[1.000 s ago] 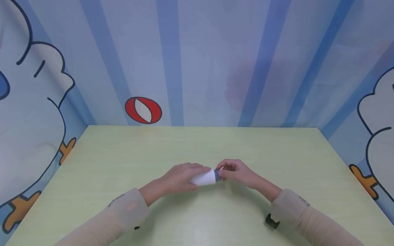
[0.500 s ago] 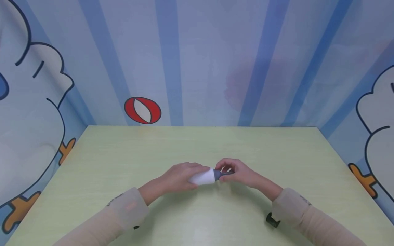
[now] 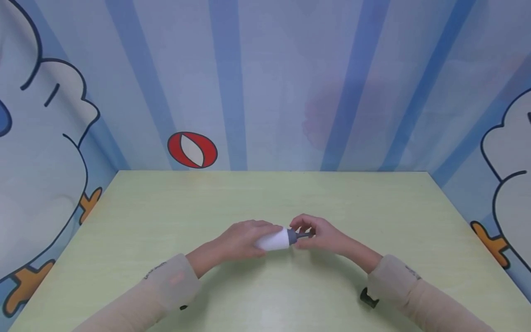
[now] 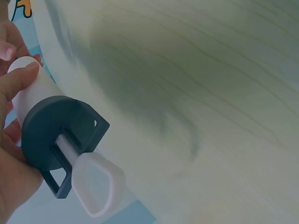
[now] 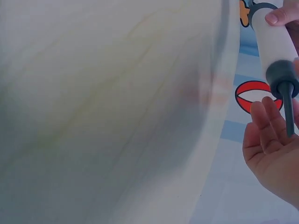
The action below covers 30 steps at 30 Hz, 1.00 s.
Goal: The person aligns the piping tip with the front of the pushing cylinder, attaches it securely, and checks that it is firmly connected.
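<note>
A large white syringe point(image 3: 275, 240) is held above the table by my left hand point(image 3: 244, 238), whose fingers and thumb wrap its barrel. Its dark finger flange point(image 4: 39, 130) and the white ring handle point(image 4: 117, 184) of its plunger show in the left wrist view, behind the hand. At the other end, a dark collar point(image 5: 280, 72) carries a thin, long nozzle point(image 5: 288, 114). Around that nozzle, my right hand point(image 3: 322, 235) lies with loosely bent fingers; in the right wrist view the nozzle passes in front of the palm. Whether any finger touches it I cannot tell.
The pale green-yellow table point(image 3: 178, 198) lies under both arms. Behind it rises a blue striped backdrop point(image 3: 282, 92) with a printed red-and-white ball point(image 3: 192, 150). A small black piece point(image 3: 368, 297) hangs by the right sleeve cuff point(image 3: 392, 279).
The right fingers, which pinched the syringe's dark tip a second ago, have loosened, and the thin nozzle now shows between them. My left hand and the barrel stay almost still.
</note>
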{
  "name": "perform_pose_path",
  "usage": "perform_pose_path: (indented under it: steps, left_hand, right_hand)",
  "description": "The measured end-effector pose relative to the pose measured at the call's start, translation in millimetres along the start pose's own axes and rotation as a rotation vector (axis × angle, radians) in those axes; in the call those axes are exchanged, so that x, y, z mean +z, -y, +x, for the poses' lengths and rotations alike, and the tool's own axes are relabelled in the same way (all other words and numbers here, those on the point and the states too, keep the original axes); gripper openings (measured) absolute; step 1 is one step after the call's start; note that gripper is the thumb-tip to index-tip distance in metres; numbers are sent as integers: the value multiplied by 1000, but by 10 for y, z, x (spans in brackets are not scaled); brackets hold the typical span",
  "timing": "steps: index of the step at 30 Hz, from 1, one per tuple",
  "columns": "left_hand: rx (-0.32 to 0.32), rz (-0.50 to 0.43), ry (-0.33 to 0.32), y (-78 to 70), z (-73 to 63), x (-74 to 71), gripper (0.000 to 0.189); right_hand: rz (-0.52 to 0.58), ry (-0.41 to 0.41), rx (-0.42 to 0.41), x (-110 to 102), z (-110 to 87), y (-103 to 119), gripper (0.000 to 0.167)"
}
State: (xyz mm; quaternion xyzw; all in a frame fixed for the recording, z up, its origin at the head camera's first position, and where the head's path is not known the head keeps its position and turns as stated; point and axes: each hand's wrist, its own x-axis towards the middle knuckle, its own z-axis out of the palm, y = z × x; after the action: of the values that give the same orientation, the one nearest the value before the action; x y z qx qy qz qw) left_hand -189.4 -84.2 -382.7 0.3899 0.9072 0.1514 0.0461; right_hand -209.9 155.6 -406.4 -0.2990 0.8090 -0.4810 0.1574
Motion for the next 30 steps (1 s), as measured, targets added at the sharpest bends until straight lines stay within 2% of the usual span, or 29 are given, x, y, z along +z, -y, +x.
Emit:
perform_pose_path:
  steps: [3,6,13,22,26,30]
  left_hand:
    - [14,-11,-8,9,3,10,58]
    - [40,-25,-11,7,12,19,58]
    - [19,-43,57,-48,26,26,59]
    - [55,-14,55,-71,12,89,58]
    - [15,7,40,-54,57,89,58]
    - [-63,32,36,12,120,52,58]
  right_hand:
    - [-100,-22,-45,22,-5,17,27]
    - [-135,-39,-64,41,-10,16,22]
    - [-15,-40,20,61,-32,-13,16]
    - [82,-34,100,91,-83,-55,20]
    - [90,-47,102,50,-73,-58,21]
    - [91,-71,97,-38,-42,-75,22]
